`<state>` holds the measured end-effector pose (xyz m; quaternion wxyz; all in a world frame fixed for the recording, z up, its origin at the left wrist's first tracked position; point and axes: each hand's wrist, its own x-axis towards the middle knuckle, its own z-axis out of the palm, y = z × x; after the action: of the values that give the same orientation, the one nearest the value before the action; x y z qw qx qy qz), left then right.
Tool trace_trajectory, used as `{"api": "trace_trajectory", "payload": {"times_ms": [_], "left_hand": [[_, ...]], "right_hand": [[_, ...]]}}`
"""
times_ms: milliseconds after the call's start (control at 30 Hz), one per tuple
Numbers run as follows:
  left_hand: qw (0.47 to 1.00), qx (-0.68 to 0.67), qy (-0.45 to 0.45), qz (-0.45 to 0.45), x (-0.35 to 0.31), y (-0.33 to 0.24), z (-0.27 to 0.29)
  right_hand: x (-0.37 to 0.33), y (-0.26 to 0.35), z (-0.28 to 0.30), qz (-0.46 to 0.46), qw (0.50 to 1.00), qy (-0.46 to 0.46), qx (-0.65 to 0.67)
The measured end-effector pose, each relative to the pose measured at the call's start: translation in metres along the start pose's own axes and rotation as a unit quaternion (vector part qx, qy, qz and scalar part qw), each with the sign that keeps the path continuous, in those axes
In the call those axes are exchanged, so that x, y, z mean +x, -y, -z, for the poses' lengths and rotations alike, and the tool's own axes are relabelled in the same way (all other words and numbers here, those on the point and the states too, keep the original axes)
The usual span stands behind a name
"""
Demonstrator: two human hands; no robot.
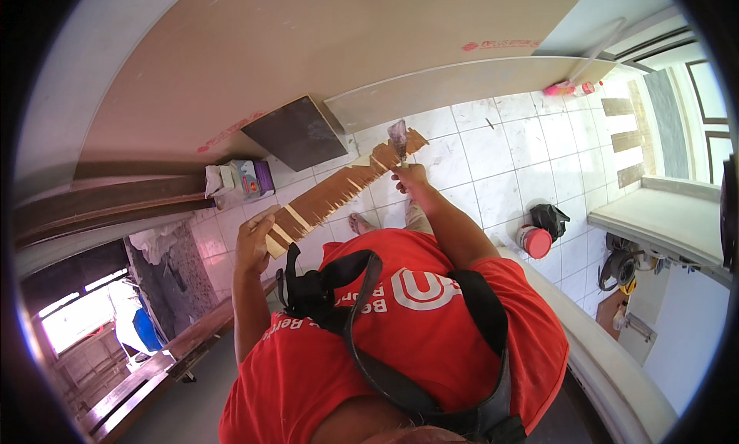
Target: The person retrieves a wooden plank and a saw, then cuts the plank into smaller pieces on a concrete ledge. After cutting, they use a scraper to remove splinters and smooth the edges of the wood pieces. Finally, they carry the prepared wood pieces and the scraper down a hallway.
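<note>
My left hand (258, 232) is closed around the near left end of a long brown strip of thin plywood (315, 201). The strip has jagged, splintered edges and pale bare streaks, and slants up to the right above the floor. At its far right end, my right hand (412, 178) is closed on what looks like a putty knife (397, 138), its handle mostly hidden by the fingers. The smeared, greyish blade points away from me and overlaps the strip; whether they touch I cannot tell.
Large brown boards (308, 51) stand beyond the strip, with a dark square panel (296, 132) leaning there. Boxes (245, 178) sit at left. A red-lidded tub (533, 242) and black plastic bag (549, 221) rest on the white tiled floor (500, 190). A pale ledge (654, 213) juts in at right.
</note>
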<state>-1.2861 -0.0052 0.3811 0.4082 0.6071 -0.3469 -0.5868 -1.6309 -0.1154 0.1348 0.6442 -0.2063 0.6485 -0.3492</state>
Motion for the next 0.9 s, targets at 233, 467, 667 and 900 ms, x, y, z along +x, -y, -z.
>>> {"api": "trace_trajectory", "payload": {"times_ms": [233,467,667,900], "left_hand": [[1.0,0.006,0.026,0.005,-0.009,-0.013,-0.007],[0.998,0.054,0.022,-0.012,-0.008,-0.001,-0.016],[0.999,0.048,0.017,0.008,-0.007,0.003,-0.034],[0.991,0.125,-0.004,-0.047,0.012,0.023,-0.025]], "right_hand": [[0.002,-0.007,0.007,-0.006,1.0,0.021,0.014],[0.004,-0.012,-0.002,0.274,0.886,-0.134,-0.349],[-0.019,0.011,-0.016,0.344,0.871,-0.096,-0.336],[-0.068,0.033,-0.058,0.387,0.882,0.085,-0.254]]}}
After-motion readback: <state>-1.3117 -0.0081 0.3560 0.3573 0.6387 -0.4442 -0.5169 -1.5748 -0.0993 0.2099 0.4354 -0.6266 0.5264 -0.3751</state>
